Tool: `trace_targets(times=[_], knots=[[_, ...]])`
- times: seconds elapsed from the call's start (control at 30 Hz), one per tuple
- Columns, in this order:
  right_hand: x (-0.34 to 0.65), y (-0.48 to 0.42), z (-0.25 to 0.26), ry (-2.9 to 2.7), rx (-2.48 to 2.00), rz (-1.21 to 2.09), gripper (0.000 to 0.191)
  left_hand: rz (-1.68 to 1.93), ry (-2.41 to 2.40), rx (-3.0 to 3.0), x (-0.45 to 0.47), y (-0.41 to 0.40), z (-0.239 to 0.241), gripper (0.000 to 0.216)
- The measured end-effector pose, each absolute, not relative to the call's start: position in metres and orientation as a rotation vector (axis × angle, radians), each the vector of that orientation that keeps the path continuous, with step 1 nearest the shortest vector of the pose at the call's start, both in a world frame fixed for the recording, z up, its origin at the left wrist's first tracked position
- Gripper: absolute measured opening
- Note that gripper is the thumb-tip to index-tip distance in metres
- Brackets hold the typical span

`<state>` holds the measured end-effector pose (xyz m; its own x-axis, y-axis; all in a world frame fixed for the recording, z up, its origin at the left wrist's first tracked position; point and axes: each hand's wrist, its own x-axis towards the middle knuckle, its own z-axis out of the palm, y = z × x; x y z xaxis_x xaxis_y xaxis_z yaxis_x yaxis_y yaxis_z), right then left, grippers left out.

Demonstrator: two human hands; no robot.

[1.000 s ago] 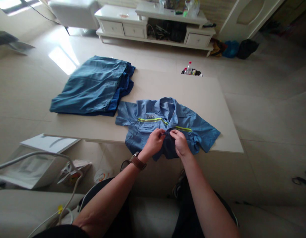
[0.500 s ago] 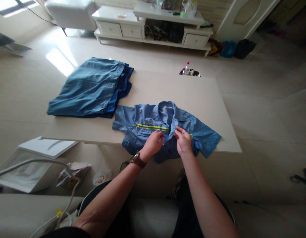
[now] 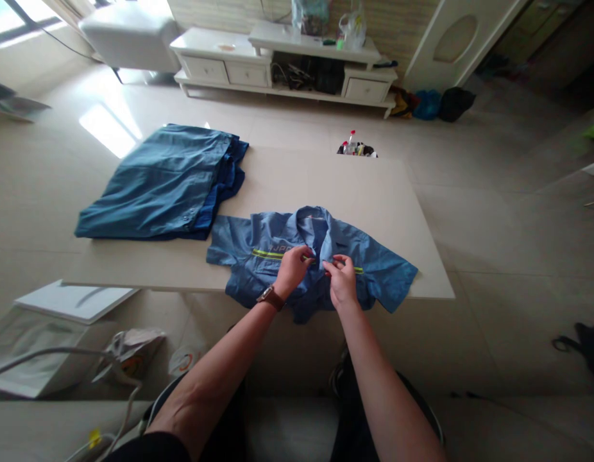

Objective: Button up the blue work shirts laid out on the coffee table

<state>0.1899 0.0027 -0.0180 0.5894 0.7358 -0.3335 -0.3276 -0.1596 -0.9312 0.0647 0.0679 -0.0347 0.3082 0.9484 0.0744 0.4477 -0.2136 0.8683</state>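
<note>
Blue cloth: a short-sleeved work shirt (image 3: 311,260) with a yellow reflective band across the chest lies front-up on the near edge of the pale worktop (image 3: 297,183), its hem hanging over the edge toward the person.
Left hand: the left hand (image 3: 292,268), a brown-strapped watch (image 3: 271,297) at its wrist, pinches the shirt's front edge at chest height, fingertips closed on the cloth just beside the band.
Right hand: the right hand (image 3: 342,279) grips the facing edge of the placket, thumb and forefinger pressed together; the two hands sit almost touching, apparently so the front edges can be brought together at the centre.
Why it lies so: spread flat with the sleeves out to either side and the collar away from the person, the shirt offers its button line straight to both hands.
Beside it: a stack of darker blue folded garments (image 3: 160,183) rests on the worktop's far left corner, well apart from the shirt.
Beyond: a white low cabinet (image 3: 282,61) stands against the far wall; small bottles (image 3: 355,144) sit on the floor behind the worktop.
</note>
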Motion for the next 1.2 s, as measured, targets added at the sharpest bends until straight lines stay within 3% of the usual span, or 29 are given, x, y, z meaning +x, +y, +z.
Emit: trace_targets(times=[0.3, 0.73, 1.0, 1.2], knots=[[0.173, -0.006, 0.004, -0.723, -1.387, 1.02, 0.046, 0.861, 1.332, 1.926, 0.044, 0.038, 0.014, 0.014], [0.174, -0.012, 0.008, -1.111, -1.431, 0.93, 0.03, 0.809, 1.254, 1.906, 0.025, 0.035, 0.018, 0.015], [0.172, -0.016, 0.011, -1.107, -1.444, 0.915, 0.033, 0.795, 1.186, 1.949, 0.022, 0.028, 0.02, 0.018], [0.169, -0.018, 0.01, -1.151, -1.493, 0.785, 0.017, 0.849, 1.197, 1.8, 0.021, 0.03, 0.022, 0.017]])
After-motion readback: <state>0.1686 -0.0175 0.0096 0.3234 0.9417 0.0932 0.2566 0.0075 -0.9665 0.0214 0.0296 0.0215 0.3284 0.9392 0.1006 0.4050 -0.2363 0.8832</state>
